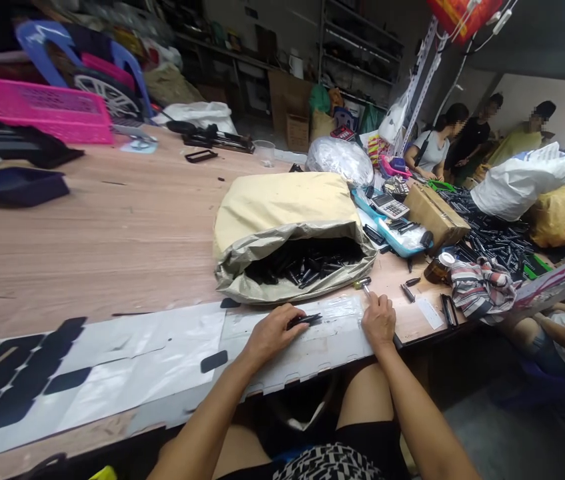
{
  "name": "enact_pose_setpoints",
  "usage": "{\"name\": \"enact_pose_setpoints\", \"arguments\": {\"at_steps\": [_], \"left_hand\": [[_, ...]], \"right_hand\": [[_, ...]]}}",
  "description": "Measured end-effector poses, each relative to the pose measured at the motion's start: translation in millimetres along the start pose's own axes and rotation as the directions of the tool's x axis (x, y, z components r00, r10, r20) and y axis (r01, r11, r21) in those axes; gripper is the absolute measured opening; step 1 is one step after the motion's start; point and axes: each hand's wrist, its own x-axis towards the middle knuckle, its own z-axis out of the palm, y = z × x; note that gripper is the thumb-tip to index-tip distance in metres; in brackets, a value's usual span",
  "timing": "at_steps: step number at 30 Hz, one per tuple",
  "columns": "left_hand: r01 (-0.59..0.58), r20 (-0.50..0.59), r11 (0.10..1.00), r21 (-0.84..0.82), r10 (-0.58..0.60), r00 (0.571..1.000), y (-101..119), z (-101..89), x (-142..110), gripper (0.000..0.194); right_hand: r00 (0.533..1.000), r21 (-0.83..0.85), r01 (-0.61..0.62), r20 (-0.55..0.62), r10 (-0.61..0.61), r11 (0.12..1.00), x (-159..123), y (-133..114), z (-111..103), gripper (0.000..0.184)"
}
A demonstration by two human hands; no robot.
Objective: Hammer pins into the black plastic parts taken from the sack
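My left hand rests over the grey-white board at the table's front edge, its fingers closed around a narrow black plastic piece. To its right, my right hand is closed on a thin tool with a pale shaft; a yellowish end shows beyond the fingers, and its exact kind is unclear. Just behind both hands lies a beige sack, its mouth facing me. Many small black pieces fill the opening. A clear plastic sheet lies between the hands.
White sheeting with black rectangles runs along the front left. At right are a brown bottle, striped cloth, cardboard box, calculator and a heap of black parts. A pink basket stands back left. Several people sit beyond.
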Motion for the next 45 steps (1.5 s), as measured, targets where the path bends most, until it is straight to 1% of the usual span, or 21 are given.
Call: {"name": "enact_pose_setpoints", "arguments": {"at_steps": [3,8,13,19,25,30,32,34,37,39,42,45], "left_hand": [[0.005,0.008,0.999,-0.037,-0.005,1.000,-10,6.3,1,0.027],[0.038,0.003,0.993,-0.108,-0.038,0.999,-18,6.8,1,0.035],[0.057,-0.021,0.988,-0.146,-0.061,0.998,-17,5.2,3,0.032],[0.062,-0.018,0.985,-0.162,-0.065,0.998,-10,2.5,3,0.028],[0.083,-0.055,0.979,-0.185,-0.094,0.994,-16,6.3,6,0.029],[0.091,-0.070,0.981,-0.172,-0.105,0.992,-14,4.5,8,0.023],[0.083,-0.080,0.979,-0.185,-0.100,0.992,-13,4.3,9,0.020],[0.082,-0.091,0.974,-0.210,-0.103,0.991,-15,6.0,11,0.018],[0.089,-0.096,0.967,-0.239,-0.115,0.989,-21,10.7,13,0.017],[0.092,-0.101,0.964,-0.248,-0.121,0.988,-24,13.9,13,0.017],[0.077,-0.122,0.962,-0.261,-0.112,0.986,-26,17.0,13,0.018],[0.066,-0.134,0.961,-0.270,-0.106,0.985,-25,17.1,13,0.016]], "right_hand": [[1.000,0.002,0.009,-0.017,-0.009,1.000,0,0,1,0.037],[1.000,-0.001,0.003,-0.015,-0.003,1.000,0,0,0,0.039],[1.000,0.007,0.002,-0.012,-0.002,1.000,1,0,0,0.037],[1.000,0.012,0.003,-0.013,-0.003,1.000,0,1,1,0.038],[1.000,0.031,-0.007,-0.026,0.008,1.000,3,2,2,0.037],[0.998,0.144,-0.065,0.033,0.061,0.987,4,9,-7,0.040],[0.993,0.287,-0.112,0.001,0.116,0.951,1,8,-15,0.043],[0.990,0.453,-0.114,-0.024,0.139,0.884,-5,2,-25,0.042],[1.000,0.654,0.006,0.004,-0.011,0.756,-19,-15,-42,0.039],[0.993,0.721,0.080,0.004,-0.119,0.689,-30,-30,-51,0.038],[0.970,0.761,0.145,0.018,-0.244,0.633,-42,-50,-54,0.036],[0.955,0.771,0.180,0.013,-0.298,0.611,-46,-61,-52,0.035]]}}
